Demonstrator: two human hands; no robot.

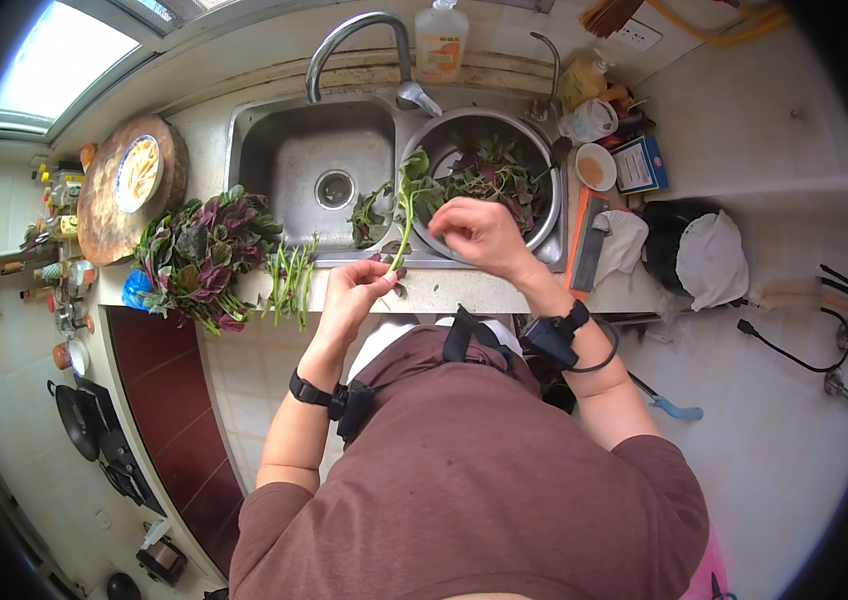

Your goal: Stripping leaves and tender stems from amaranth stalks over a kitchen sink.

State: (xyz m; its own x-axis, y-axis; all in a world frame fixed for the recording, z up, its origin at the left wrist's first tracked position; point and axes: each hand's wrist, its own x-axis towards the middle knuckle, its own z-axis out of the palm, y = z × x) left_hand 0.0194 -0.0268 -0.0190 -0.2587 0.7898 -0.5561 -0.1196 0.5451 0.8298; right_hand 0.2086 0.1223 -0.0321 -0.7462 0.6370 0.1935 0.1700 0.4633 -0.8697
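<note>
My left hand (349,296) pinches the lower end of a green leafy stem (406,217), which stands up from the fingers over the sink's front rim. Just right of it is my right hand (484,232), fingers curled and slightly blurred; whether anything is between the fingertips is hidden. Beyond that hand a round steel basin (555,199) sits in the right sink bowl, holding plucked green and purple leaves (503,176). A few leaves (370,217) lie in the left sink bowl (281,165). On the counter left of my left hand are bare stems (290,277) and a heap of red amaranth (206,247).
A curved faucet (360,30) and a pump bottle (441,45) stand behind the sink. At left, a round wooden board (98,195) bears a bowl of pale strips (140,172). To the right are an orange-edged grater-like tool (587,244), a small bowl (595,166) and a black pot (664,232).
</note>
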